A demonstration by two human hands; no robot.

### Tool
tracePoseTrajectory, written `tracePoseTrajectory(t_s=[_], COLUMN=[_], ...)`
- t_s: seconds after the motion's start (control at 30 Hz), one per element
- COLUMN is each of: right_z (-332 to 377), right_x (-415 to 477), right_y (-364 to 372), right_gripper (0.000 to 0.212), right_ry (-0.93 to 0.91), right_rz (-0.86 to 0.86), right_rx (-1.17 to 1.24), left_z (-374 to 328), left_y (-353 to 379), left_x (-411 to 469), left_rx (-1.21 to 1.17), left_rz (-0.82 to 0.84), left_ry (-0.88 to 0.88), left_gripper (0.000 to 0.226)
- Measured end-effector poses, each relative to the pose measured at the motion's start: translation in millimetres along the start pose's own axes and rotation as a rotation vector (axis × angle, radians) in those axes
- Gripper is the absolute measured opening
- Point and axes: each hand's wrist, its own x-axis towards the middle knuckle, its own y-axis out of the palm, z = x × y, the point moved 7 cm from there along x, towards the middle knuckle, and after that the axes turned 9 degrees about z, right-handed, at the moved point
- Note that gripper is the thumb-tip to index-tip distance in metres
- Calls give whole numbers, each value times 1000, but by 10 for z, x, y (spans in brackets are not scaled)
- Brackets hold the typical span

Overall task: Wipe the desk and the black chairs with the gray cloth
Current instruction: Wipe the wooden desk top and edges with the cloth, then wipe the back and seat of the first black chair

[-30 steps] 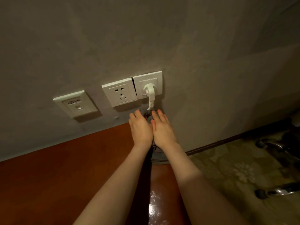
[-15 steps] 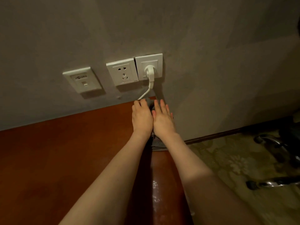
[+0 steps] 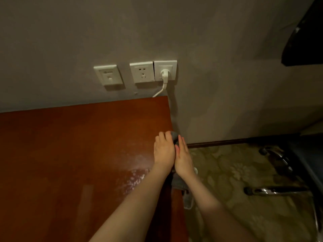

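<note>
The gray cloth (image 3: 174, 137) lies over the right edge of the reddish-brown desk (image 3: 70, 154), and part of it hangs down the side below my wrists. My left hand (image 3: 163, 151) presses the cloth onto the desk top near the edge. Beside it, my right hand (image 3: 184, 158) lies with straight fingers against the cloth on the desk's side edge. The two hands touch each other. A black chair (image 3: 307, 159) with chrome legs stands on the floor at the right, apart from my hands.
The gray wall behind the desk carries three white socket plates, the right one (image 3: 165, 70) with a white plug and cable dropping behind the desk. Patterned carpet (image 3: 227, 172) lies right of the desk. A dark object (image 3: 305, 32) hangs at the top right. A wet sheen (image 3: 136, 179) marks the desk.
Both hands have slid the cloth back from the wall along the desk's right edge toward me. The plug cable, once at my fingertips, is now well beyond them.
</note>
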Motion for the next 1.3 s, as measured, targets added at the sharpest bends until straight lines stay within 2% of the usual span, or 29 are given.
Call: tracePoseTrajectory(t_s=[0.07,0.13,0.2,0.3,0.47,0.67,0.77,0.87,0.93,1.03,1.13,1.23,1.3], right_z=[-53,-111,-150,-294,-414,-363,-336,-233,-211,-64,-78,-136,-152], right_x=[-131,-192,-179,-175,-310,-454,-554,-702,-812,-927,-1134,-1297,-1434], right_y=[-104,-274,-373,-465,-415,-360,-389,-424,-510,-491,-664,-678,-712], right_gripper=[52,57,56,62,54,45,44,43,44,41,42,40,38], right_ry=[43,46,62,198,253,316,314,296,316,313,313,351,362], right_rz=[-53,-147,-118,-99,-131,-66,-106,-120,-211,-153,-305,-218,-227], right_rx=[-13,90,223,301,466,689,756,814,827,762,694,598,572], left_z=[-240,-434,-474,-443,-458,-483,-455,-477,-526,-516,-530,-559,-611], left_y=[-7,-12,-35,43,-2,-17,25,3,-49,-155,-248,-293,-337], left_x=[-10,16,41,-54,-173,-256,-311,-385,-459,-513,-550,-595,-638], left_rx=[39,-147,-330,-425,-808,-1075,-1074,-1226,-1301,-1344,-1340,-1297,-1261], left_rz=[145,312,361,418,295,310,323,302,315,247,229,255,287], left_ry=[83,110,6,-177,-434,-502,-502,-505,-503,-511,-494,-467,-432], left_gripper=[30,31,29,31,35,32,33,30,30,30,32,37,38])
